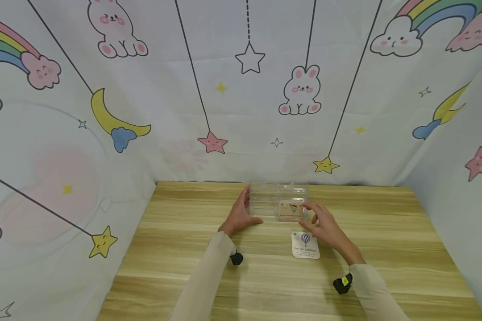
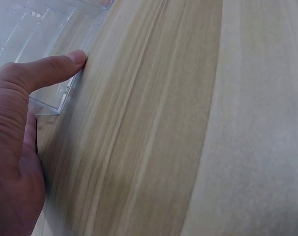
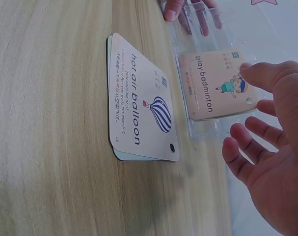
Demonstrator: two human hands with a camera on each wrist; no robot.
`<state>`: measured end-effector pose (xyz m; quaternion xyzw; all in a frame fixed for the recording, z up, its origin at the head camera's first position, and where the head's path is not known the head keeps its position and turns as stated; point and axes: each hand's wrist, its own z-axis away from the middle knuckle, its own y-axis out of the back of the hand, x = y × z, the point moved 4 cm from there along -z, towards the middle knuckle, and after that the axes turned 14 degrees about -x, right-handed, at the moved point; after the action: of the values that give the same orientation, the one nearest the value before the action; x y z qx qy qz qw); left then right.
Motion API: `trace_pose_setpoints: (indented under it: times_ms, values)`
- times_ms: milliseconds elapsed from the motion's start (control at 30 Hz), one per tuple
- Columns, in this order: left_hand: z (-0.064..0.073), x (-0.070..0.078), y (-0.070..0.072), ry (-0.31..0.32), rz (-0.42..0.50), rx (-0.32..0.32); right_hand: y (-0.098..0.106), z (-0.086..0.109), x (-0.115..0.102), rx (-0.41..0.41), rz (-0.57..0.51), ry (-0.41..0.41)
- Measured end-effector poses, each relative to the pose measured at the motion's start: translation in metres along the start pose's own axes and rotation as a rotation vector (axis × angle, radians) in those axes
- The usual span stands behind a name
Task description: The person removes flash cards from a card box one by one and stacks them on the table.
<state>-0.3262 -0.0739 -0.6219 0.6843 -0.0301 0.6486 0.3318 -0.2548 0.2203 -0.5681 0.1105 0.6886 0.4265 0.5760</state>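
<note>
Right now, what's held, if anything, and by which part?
The left hand holds the clear rack by its left end; whether the right hand grips the badminton card is unclear.

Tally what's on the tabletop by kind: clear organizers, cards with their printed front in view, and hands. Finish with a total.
Clear organizer: 1
Cards with front in view: 2 (hot air balloon card, play badminton card)
Hands: 2 (left hand, right hand)
Total: 5
A pale edge beneath the balloon card isn't counted.
</note>
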Motion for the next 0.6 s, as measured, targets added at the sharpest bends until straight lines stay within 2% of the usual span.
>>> trace_pose_setpoints:
  times_ms: [600]
  values:
    - [0.0002,0.0018,-0.0002,-0.005,0.008,0.0,0.0002,-0.0005,0.0016,0.022,-0.095,-0.033]
